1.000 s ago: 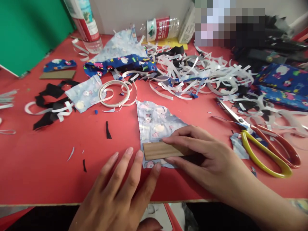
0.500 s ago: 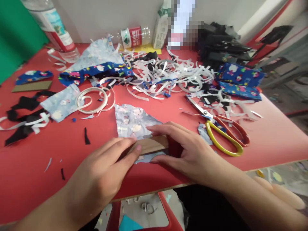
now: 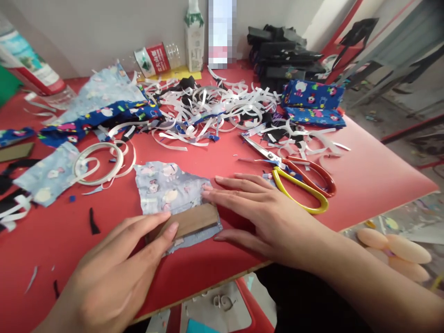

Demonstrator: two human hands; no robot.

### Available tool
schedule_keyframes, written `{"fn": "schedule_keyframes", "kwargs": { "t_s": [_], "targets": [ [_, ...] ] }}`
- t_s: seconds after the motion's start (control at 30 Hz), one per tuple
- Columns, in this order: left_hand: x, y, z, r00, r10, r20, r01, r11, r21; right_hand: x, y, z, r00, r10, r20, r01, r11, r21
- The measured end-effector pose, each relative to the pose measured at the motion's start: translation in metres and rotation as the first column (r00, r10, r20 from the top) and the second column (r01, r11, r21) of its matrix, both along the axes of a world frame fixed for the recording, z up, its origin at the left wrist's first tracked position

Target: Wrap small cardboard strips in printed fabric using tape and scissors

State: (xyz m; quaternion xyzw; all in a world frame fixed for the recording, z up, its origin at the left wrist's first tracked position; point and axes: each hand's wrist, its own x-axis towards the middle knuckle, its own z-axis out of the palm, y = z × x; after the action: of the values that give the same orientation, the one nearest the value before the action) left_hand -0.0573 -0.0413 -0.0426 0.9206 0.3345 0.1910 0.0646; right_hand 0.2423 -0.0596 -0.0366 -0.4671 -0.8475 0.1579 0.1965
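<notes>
Since the earlier frames, the left hand (image 3: pixel 114 273) has been moved up onto the left end of the brown card strip (image 3: pixel 194 221), and the view has been swung to the right. That hand is held low and released, with nothing grasped: its fingers are stretched forward and two fingertips (image 3: pixel 170 227) are pressed on the strip. The right hand (image 3: pixel 263 217) is laid flat and unclenched on the desk (image 3: pixel 364 175), palm down, with its fingertips touching the strip's right end and the thumb spread out along the near side. The strip is set across the near edge of a pale blue printed fabric piece (image 3: pixel 163 185), close to the front of the desk between the two hands. Yellow-and-red-handled scissors (image 3: pixel 298 178) are seen just beside the right hand, blades shut. A roll of white tape (image 3: pixel 99 162) lies left of the fabric. Farther back, a heap of white strips (image 3: pixel 208 111) is spread over dark blue printed cloth (image 3: pixel 97 118). A clear bottle (image 3: pixel 154 58) is laid on its side by the wall; white characters are printed on its red label but cannot be read, and its contents cannot be told. A white-and-green carton (image 3: pixel 194 34) is stood upright beside it.
</notes>
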Motion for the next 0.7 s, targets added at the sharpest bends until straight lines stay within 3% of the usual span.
{"fn": "schedule_keyframes", "kwargs": {
  "t_s": [0.13,0.23,0.47,0.57,0.7],
  "targets": [
    [0.001,0.002,0.000,0.999,-0.038,-0.017,0.039,0.999,0.027,0.004,-0.004,-0.001,0.997,-0.045,0.062,0.044,0.999,0.021],
    [0.005,0.003,0.004,0.999,0.002,0.044,-0.002,1.000,0.013,0.006,-0.006,-0.001,0.996,-0.061,0.060,0.060,0.998,0.027],
    [0.008,0.004,0.009,0.994,0.011,0.112,-0.006,0.999,-0.048,0.009,-0.016,-0.001,0.993,0.081,0.084,-0.099,0.969,0.228],
    [0.008,0.003,0.008,0.993,0.041,0.113,-0.035,0.998,-0.055,0.012,-0.018,-0.002,0.992,0.057,0.111,-0.082,0.966,0.243],
    [0.005,0.004,0.008,0.995,0.061,0.076,-0.055,0.996,-0.077,0.012,-0.017,-0.002,0.990,0.115,0.076,-0.128,0.972,0.198]
  ]
}}
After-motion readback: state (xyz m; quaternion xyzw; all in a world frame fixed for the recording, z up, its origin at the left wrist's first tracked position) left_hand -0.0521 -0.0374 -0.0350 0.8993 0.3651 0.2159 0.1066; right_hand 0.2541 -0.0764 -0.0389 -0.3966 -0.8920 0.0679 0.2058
